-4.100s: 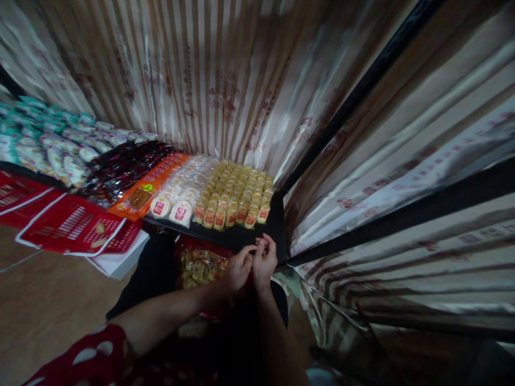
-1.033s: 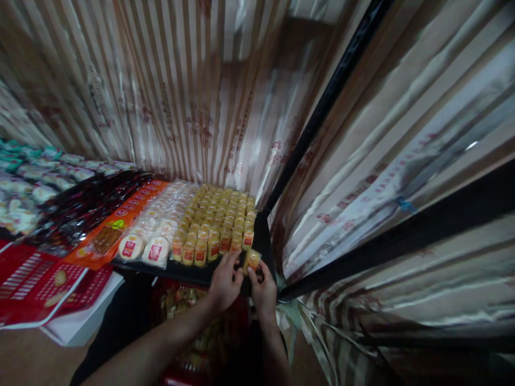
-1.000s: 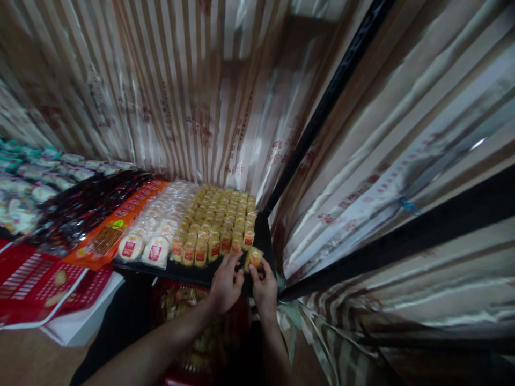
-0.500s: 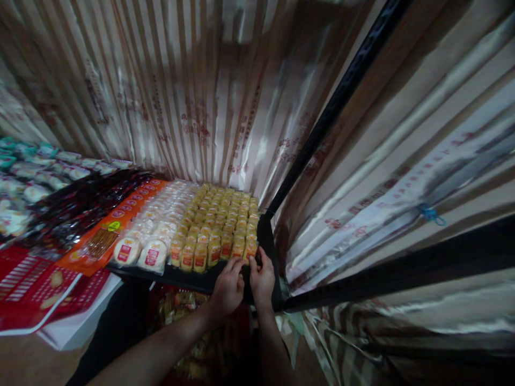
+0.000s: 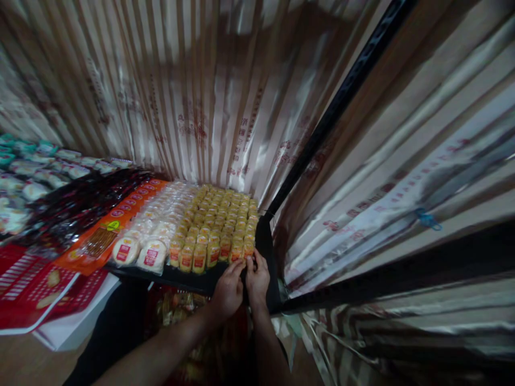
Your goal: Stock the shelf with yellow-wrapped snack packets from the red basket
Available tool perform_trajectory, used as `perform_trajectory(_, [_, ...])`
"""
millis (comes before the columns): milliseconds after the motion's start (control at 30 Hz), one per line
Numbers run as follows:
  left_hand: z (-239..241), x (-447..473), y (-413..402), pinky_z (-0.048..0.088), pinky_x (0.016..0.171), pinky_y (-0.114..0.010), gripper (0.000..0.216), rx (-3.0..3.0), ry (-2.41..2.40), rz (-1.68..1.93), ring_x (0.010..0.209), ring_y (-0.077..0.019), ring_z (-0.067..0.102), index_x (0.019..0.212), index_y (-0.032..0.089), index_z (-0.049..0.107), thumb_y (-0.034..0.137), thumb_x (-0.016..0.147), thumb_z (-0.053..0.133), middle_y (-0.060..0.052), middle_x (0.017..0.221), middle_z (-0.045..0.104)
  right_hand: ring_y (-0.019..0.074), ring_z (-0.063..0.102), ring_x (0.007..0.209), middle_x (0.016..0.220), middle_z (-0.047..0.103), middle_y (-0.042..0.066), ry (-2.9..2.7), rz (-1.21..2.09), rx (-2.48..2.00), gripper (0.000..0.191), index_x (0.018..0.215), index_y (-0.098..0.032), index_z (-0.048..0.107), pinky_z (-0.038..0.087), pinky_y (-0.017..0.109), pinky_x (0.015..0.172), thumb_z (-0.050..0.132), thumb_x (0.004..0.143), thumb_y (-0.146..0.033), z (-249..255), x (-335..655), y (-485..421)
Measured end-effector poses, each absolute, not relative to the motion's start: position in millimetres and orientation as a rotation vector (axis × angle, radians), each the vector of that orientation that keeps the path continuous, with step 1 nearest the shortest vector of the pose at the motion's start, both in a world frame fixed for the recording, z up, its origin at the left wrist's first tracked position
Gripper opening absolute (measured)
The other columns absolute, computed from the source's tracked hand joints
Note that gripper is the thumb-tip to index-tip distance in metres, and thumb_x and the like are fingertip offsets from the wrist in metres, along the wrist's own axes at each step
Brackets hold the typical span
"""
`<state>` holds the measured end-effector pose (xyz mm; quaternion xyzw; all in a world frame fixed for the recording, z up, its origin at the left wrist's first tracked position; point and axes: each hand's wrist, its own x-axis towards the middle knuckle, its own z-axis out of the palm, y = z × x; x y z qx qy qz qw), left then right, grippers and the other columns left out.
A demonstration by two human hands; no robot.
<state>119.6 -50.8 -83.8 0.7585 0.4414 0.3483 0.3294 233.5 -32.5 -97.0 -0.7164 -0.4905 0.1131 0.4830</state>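
Note:
Rows of small yellow wrapped cakes [image 5: 219, 214] with orange-red labels stand packed together at the right end of a black shelf [image 5: 185, 276]. At the front right corner of these rows, my left hand [image 5: 228, 289] has its fingers bent and pressed together against the lower front of a cake. Close beside it, my right hand [image 5: 258, 280] pinches the frontmost cake [image 5: 248, 246] of the right-hand row between thumb and fingers. The fingertips of both hands cover the bottom of the front cakes.
White round wrapped cakes [image 5: 152, 256], orange snack packs [image 5: 100, 244] and dark glossy packs [image 5: 80, 209] lie to the left. A red basket [image 5: 24, 311] is at lower left; wrapped goods sit in shadow below the shelf. A black post [image 5: 322, 123] and printed sheeting [image 5: 217, 107] close off the back.
My right hand has shifted slightly left, nearer my left hand, with its fingers drawn in at the front cake. My left hand has hardly moved.

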Motion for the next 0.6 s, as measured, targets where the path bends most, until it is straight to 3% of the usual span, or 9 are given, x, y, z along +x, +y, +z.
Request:
perform_trajectory(167, [-83.2, 105.8, -70.1, 0.047, 0.098, -0.035, 0.049, 1.985, 1.115, 1.012, 0.111, -0.0170, 0.055, 0.115, 0.013, 0.055, 0.001, 0.072, 0.034, -0.012, 0.124, 0.055, 0.0217, 0.058, 0.093, 0.113, 0.058, 0.018, -1.142, 0.353, -1.742, 0.059, 0.124, -0.009, 0.053, 0.049, 0.037, 0.082, 0.042, 0.082, -0.048, -89.8, 233.2, -35.1])
perform_trajectory(300, [-82.3, 84.4, -96.0, 0.050, 0.087, -0.029, 0.041, 1.940, 1.098, 0.981, 0.093, -0.0141, 0.060, 0.107, 0.013, 0.058, 0.004, 0.075, 0.034, -0.010, 0.110, 0.060, 0.0212, 0.057, 0.095, 0.118, 0.056, 0.019, -1.089, 0.315, -1.724, 0.058, 0.123, -0.009, 0.052, 0.049, 0.030, 0.069, 0.047, 0.079, -0.048, -71.4, 223.4, -47.7])
perform_trajectory(467, [-103.4, 53.0, -126.0, 0.047, 0.083, -0.030, 0.030, 1.837, 1.212, 0.685, 0.085, -0.0165, 0.060, 0.085, 0.018, 0.065, 0.014, 0.082, 0.036, -0.006, 0.087, 0.066, 0.0141, 0.060, 0.073, 0.085, 0.066, 0.008, -1.023, 0.386, -1.616, 0.042, 0.108, -0.012, 0.057, 0.046, 0.023, 0.063, 0.045, 0.085, -0.044, -64.8, 193.1, -94.8])
perform_trajectory(600, [-138.7, 33.0, -141.7, 0.047, 0.080, -0.032, 0.019, 1.667, 1.298, 0.448, 0.079, -0.0190, 0.062, 0.073, 0.018, 0.067, 0.015, 0.073, 0.048, -0.004, 0.077, 0.068, 0.0133, 0.060, 0.062, 0.068, 0.066, 0.003, -1.368, 0.622, -1.664, 0.033, 0.088, -0.017, 0.064, 0.046, 0.023, 0.062, 0.041, 0.087, -0.041, -96.8, 167.8, -135.4])
